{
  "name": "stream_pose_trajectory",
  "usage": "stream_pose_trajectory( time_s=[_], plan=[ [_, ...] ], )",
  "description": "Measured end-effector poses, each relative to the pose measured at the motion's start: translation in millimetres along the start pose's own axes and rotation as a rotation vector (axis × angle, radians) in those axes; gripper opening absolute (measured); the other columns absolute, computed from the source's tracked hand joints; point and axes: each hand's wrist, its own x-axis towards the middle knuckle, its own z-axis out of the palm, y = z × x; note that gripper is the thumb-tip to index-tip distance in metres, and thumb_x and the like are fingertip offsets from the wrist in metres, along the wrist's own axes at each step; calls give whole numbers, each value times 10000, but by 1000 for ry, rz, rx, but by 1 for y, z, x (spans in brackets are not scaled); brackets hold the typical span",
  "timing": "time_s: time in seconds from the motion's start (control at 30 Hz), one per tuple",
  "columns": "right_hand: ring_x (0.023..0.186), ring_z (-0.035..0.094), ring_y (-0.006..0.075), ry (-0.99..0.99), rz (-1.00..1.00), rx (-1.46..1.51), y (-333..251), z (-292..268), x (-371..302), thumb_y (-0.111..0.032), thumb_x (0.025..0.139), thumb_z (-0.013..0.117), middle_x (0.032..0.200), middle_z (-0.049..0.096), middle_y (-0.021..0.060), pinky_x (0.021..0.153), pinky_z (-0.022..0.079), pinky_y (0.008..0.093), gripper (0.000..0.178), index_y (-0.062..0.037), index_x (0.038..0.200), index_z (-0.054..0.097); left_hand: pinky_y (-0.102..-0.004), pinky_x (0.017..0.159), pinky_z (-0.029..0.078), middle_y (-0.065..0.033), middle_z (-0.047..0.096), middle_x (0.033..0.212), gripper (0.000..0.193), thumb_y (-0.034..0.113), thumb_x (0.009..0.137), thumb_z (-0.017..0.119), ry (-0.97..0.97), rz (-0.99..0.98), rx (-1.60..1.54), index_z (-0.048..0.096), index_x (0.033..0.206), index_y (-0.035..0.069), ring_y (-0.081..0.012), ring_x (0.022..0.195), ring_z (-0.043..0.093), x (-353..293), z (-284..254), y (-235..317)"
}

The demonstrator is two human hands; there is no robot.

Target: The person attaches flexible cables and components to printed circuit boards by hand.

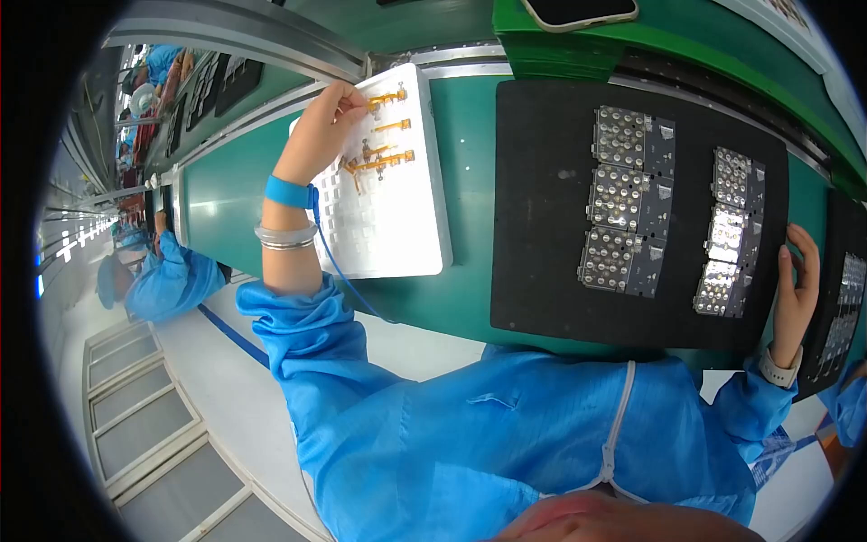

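Observation:
My left hand (322,134) reaches over a white plastic tray (397,242), fingertips pinched together at the end of an orange flex cable (388,98). More orange flex cables (388,161) lie below it in the tray, some crossing each other. A blue wrist strap with a cord circles my left wrist. My right hand (797,282) rests at the right edge of a black mat (540,226), fingers extended and apart, holding nothing. On that mat sit two columns of flat circuit panels with rows of round metallic dots, a left column (623,200) and a right column (725,233).
A phone (580,11) lies on a green ledge (560,56) at the back. Another dark mat with panels (842,334) is at the far right, beside a blue sleeve (851,402). At the left, a person in blue (172,282) sits along the green bench (221,203).

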Motion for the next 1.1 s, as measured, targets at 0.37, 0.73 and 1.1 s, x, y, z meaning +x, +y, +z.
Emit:
stream_pose_trajectory(
  time_s=[0.37,0.73,1.1],
  plan=[
    [1190,534,216,30,-91,0,-22,-2,1,-51,935,550,1271,568,86,972,420,323,251,-64,1181,600,-231,732,475,-28,635,870,191,124,872,672,191,-117,-307,596,1009,16,-91,792,578,7,14,12],
    [972,591,141,-306,-7,679,-123,29,-20,-53,940,535,1070,626,85,818,465,250,200,7,1115,609,-297,744,471,-68,639,858,190,-2,770,730,190,507,-571,623,927,0,-174,813,593,-55,35,168],
    [614,658,227,-1273,386,1589,-148,72,-28,-325,1033,378,780,665,197,536,524,278,382,19,990,540,-329,687,470,-84,667,892,373,163,575,712,168,1071,-331,667,913,15,-237,776,598,-85,86,221]
  ],
)
